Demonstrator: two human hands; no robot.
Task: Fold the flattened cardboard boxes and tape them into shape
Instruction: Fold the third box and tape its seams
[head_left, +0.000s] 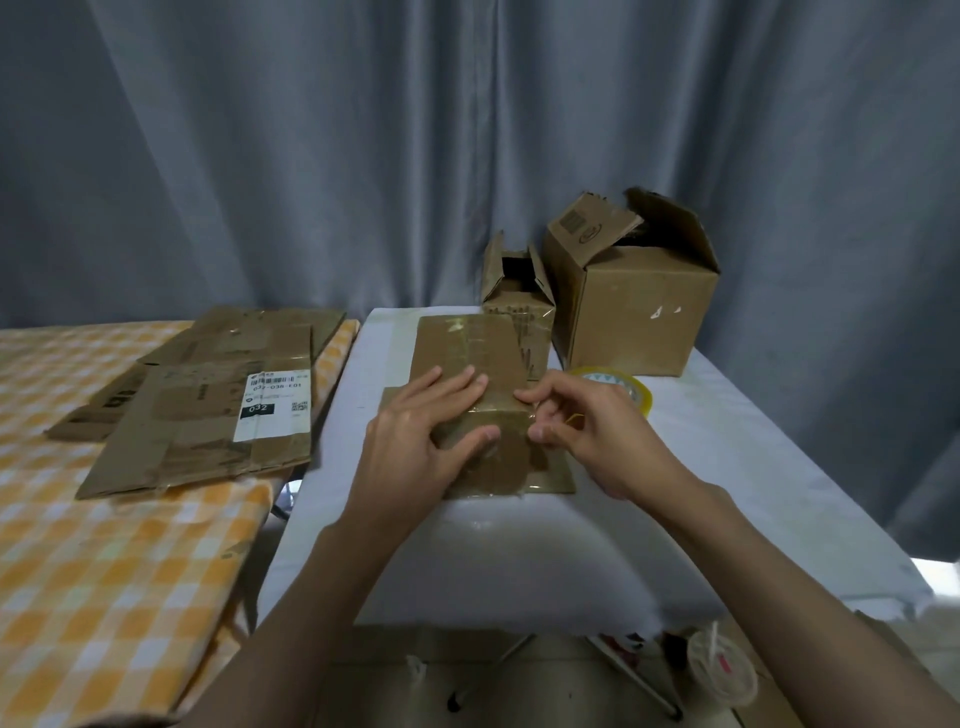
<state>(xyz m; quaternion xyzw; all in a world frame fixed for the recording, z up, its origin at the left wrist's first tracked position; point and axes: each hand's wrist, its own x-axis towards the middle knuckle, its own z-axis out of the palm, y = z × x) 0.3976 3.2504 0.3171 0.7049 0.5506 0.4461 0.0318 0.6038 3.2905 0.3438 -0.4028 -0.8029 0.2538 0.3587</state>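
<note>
A flattened cardboard box (467, 343) lies on the white table (727, 441) in front of me, with shiny tape strips across it. My left hand (415, 431) lies on its middle, fingers spread and thumb pressing the cardboard. My right hand (582, 426) pinches the box's right edge between thumb and forefinger. A roll of clear tape (618, 387) with a yellowish rim lies just behind my right hand.
Two assembled boxes with open flaps stand at the back of the white table, a small box (514, 296) and a larger box (639, 306). Several flattened boxes (208, 410) lie on the orange checked table (104, 571) to the left. A lidded cup (722, 675) stands on the floor.
</note>
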